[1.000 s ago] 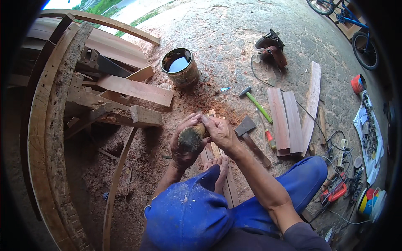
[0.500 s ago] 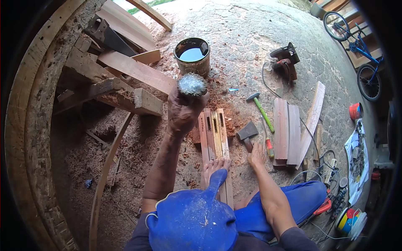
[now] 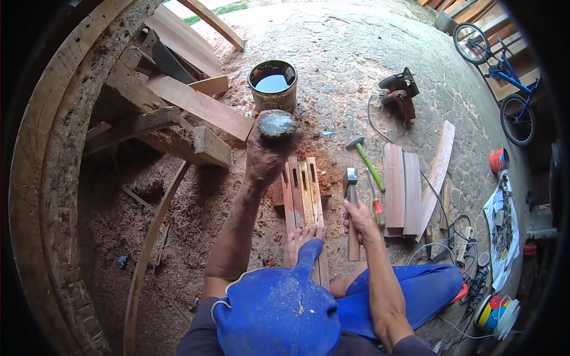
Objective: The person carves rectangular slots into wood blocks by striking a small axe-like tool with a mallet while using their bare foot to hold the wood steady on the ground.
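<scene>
A great curved timber rim (image 3: 44, 178) arcs down the left of the view, with rough planks (image 3: 196, 107) and offcuts piled inside it on the sawdust-covered ground.

Just ahead of the person's bare foot lie the slotted wooden strips (image 3: 304, 196), side by side and touching, their long axes running straight away from the person towards the tin of dark liquid (image 3: 273, 84). Their mortise slots face up.

To the right lie short boards (image 3: 402, 188), a green-handled hammer (image 3: 366, 159) and, further off, a power saw (image 3: 399, 90).

The right hand (image 3: 358, 218) is wrapped firmly round the wooden handle of a small hatchet (image 3: 351, 204). The tool stands nearly upright, its metal head up and away from the person and its handle end down near the knee, just beside the strips.

The left hand (image 3: 265, 155) is stretched out at arm's length, its grip curled under a rounded grey stone (image 3: 276, 123), cupping it palm-up close to the tin's near side.

By my reading, the step in hand is tending the hatchet's edge with the stone. The next move would call for bringing the stone and hatchet head together, with the blade held steady and fingers kept clear of the edge.
</scene>
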Demonstrator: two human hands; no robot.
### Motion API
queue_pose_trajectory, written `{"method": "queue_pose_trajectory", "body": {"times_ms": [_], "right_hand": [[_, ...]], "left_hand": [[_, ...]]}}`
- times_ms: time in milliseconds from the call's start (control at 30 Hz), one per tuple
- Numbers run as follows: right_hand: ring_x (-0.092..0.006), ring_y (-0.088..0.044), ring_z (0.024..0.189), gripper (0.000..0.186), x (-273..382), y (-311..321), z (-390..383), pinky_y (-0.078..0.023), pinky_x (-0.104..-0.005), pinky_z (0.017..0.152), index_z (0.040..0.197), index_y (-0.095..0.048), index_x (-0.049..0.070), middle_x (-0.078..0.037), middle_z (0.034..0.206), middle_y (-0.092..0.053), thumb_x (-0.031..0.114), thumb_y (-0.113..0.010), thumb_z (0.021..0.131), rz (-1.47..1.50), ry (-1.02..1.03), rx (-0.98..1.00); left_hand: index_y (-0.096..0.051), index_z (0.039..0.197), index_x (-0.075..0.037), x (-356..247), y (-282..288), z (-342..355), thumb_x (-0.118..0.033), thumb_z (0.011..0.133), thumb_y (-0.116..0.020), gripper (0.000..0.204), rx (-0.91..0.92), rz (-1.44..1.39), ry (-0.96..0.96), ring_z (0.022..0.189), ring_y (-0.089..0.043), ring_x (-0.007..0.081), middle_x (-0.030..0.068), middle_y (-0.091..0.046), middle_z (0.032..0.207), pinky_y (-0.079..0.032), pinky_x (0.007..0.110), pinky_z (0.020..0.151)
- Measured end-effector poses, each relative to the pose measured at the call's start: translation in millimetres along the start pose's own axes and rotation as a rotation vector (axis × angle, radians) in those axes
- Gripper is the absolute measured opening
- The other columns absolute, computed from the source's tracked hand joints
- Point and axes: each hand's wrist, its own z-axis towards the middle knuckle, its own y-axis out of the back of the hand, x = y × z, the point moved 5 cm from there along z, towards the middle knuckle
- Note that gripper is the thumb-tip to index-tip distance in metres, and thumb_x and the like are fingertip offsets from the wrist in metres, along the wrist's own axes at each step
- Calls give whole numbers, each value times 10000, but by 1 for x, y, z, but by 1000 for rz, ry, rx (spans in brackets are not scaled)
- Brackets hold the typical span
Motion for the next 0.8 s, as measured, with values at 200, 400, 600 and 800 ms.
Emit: {"method": "queue_pose_trajectory", "body": {"times_ms": [200,400,600,800], "right_hand": [[-75,-522,517,282,48,-10,-48,-470,-243,409,1124,-484,121,11,716,-503,274,-656,961,49,138,93],[-141,-559,481,410,80,-25,-86,-509,-313,425,1185,-449,5,-38,710,-528,84,-615,819,165,204,145],[-140,-518,431,401,67,-28,-113,-468,-295,407,1159,-467,-8,-44,677,-517,104,-627,808,-8,183,140],[-131,-516,432,411,51,-27,-105,-444,-286,401,1172,-468,-7,-36,655,-510,131,-638,823,-6,184,121]], "left_hand": [[-512,1197,-35,-3,-12,-1,-53,870,-757,409,167,96,13,980,-580,101,28,-603,1061,-508,276,873],[-424,1197,-43,-4,-19,3,-103,832,-828,548,-31,60,-55,918,-577,107,25,-575,1049,-527,268,802],[-664,779,-34,5,-9,-4,-130,829,-828,196,-91,63,-51,648,-613,71,-16,-664,707,-516,262,599],[-678,759,-35,7,-5,-7,-66,843,-781,136,-183,234,-192,618,-591,50,-34,-654,684,-494,257,588]]}}
